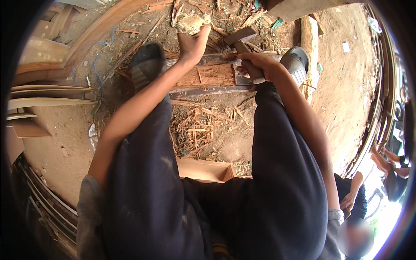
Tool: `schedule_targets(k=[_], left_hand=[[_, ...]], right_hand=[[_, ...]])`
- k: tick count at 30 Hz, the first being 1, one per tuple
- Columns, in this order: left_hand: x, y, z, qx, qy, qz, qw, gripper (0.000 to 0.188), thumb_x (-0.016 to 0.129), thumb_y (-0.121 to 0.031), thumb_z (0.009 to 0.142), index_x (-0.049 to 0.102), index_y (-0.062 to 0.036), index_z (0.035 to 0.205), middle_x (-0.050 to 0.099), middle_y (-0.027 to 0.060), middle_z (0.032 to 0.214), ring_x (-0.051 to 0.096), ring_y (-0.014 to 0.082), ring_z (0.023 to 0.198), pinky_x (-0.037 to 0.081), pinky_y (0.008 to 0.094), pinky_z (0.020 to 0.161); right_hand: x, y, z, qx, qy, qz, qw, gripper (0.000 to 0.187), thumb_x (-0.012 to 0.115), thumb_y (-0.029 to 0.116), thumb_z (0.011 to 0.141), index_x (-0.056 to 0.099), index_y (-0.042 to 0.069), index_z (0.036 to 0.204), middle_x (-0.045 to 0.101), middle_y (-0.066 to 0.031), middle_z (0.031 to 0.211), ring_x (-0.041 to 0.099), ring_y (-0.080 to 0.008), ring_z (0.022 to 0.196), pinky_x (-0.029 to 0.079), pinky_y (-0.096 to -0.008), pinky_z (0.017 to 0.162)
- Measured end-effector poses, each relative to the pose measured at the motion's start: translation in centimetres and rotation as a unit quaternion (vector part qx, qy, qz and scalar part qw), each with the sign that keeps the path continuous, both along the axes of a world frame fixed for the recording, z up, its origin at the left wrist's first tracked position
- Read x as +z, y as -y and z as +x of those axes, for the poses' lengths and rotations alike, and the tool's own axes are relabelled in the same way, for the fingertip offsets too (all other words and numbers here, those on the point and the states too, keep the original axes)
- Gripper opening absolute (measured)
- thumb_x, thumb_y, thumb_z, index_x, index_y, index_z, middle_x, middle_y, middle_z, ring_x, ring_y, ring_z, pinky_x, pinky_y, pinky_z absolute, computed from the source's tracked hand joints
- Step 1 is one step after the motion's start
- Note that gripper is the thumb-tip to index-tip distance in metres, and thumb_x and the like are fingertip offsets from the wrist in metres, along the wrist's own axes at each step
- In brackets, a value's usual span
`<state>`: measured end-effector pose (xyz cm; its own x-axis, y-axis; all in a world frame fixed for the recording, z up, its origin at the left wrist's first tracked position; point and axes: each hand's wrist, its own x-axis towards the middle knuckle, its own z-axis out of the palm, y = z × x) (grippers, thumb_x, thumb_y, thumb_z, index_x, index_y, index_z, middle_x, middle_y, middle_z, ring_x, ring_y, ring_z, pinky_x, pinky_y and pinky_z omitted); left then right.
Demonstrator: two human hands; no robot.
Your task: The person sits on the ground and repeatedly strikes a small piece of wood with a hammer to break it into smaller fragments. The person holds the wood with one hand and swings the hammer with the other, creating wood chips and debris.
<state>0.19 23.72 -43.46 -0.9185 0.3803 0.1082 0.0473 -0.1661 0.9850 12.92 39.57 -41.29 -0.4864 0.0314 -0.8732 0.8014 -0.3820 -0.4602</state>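
Out at the far side, my left hand is wrapped round a pale, shaggy-ended piece that looks like rough wood; its lower part is hidden. My right hand grips the dark handle of a short-handled tool with a dark metal head, adze- or hammer-like. That head points away from me, above the ground litter. Between my feet lies a thick wooden block with a chopped reddish face, just nearer than my left hand and beside my right.
Wood chips cover the dirt between my legs. Close to me is a wooden box-like frame. A plank lies beyond my right sandal. Curved boards and blue string are at left; another person's hand shows at right.
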Motion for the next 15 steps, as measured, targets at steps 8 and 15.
schedule_targets(k=[8,15], left_hand=[[0.9,-0.8,0.3,0.028,0.054,-0.027,0.998,0.020,0.056,-0.007,0.080,0.047,-0.0071,0.062,0.044,-0.0043,0.053,0.035,0.0036,0.040,0.023,0.0225,0.035],[2.8,-0.9,1.0,0.124,-0.119,0.069,0.983,0.016,0.058,-0.011,0.073,0.052,-0.0048,0.059,0.053,-0.0005,0.054,0.046,0.0076,0.047,0.033,0.0263,0.041]], right_hand=[[1.1,0.3,-0.9,-0.055,-0.032,-0.055,0.996,0.028,0.056,0.024,0.089,0.044,0.002,0.102,0.049,-0.0037,0.061,0.051,-0.0091,0.048,0.046,-0.0221,0.039],[17.3,4.4,-2.2,-0.043,-0.132,0.227,0.964,0.036,0.056,0.036,0.089,0.048,0.001,0.091,0.052,-0.0045,0.064,0.051,-0.0103,0.048,0.046,-0.0244,0.042]])
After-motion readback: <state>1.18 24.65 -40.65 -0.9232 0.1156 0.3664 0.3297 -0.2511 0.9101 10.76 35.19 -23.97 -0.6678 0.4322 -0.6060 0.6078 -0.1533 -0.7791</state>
